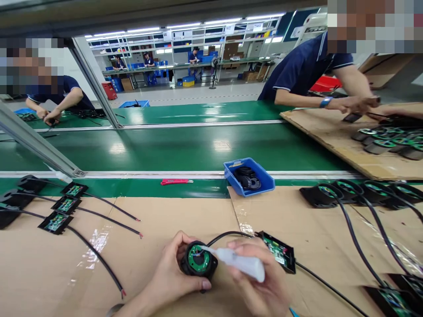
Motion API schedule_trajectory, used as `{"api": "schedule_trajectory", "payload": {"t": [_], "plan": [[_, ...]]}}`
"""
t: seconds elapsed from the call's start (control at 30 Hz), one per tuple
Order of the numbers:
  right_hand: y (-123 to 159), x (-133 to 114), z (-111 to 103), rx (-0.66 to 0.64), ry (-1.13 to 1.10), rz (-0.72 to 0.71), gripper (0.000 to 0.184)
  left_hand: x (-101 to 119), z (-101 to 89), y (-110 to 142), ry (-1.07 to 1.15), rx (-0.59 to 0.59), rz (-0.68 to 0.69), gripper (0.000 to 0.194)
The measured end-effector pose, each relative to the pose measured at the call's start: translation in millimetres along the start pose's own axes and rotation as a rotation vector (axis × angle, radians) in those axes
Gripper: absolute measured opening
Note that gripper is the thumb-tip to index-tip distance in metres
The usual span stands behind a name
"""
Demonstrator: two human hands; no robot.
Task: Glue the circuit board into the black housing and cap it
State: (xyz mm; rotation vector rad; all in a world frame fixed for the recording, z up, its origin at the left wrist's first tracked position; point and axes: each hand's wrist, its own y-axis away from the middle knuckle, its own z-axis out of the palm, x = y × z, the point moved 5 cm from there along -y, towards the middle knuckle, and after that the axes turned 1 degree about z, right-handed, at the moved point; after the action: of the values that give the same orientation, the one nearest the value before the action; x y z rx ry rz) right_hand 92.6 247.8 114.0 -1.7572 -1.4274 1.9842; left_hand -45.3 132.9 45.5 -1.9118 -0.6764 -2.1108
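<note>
My left hand [175, 268] is wrapped round a black round housing [211, 267] whose open face shows a green ring-shaped circuit board [198, 269] with small wires. In my right hand [261, 277] is a white squeeze bottle [243, 263], tilted so that its thin nozzle reaches the upper edge of the board. Whether the tip touches the board I cannot tell. A black cable [228, 233] runs from the housing to an open black box with a circuit board [279, 253], lying just right of my right hand.
Brown cardboard [148, 246] covers the bench. Similar wired boxes [56, 222] lie at left, and more housings [319, 196] at right. A blue bin [267, 185] of black rings and a red utility knife [175, 182] sit before the green conveyor [178, 149]. Two co-workers [304, 66] work across it.
</note>
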Motion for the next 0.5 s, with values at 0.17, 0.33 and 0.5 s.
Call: {"api": "schedule_trajectory", "payload": {"t": [0.17, 0.33, 0.5], "plan": [[-6.5, 48.3, -8.7, 0.211, -0.239, 0.457, 0.02, 2.3, -11.3, -6.1, -0.382, 0.167, 0.011, 0.058], [-47.7, 102.6, 8.4, 0.062, -0.207, 0.615, 0.045, 7.4, -19.7, -11.2, -0.544, 0.159, 0.089, 0.056], [-84.3, 162.3, 42.7, -0.05, -0.006, 0.6, 0.027, 13.5, -20.5, -12.0, -0.5, -0.019, 0.174, 0.064]]}}
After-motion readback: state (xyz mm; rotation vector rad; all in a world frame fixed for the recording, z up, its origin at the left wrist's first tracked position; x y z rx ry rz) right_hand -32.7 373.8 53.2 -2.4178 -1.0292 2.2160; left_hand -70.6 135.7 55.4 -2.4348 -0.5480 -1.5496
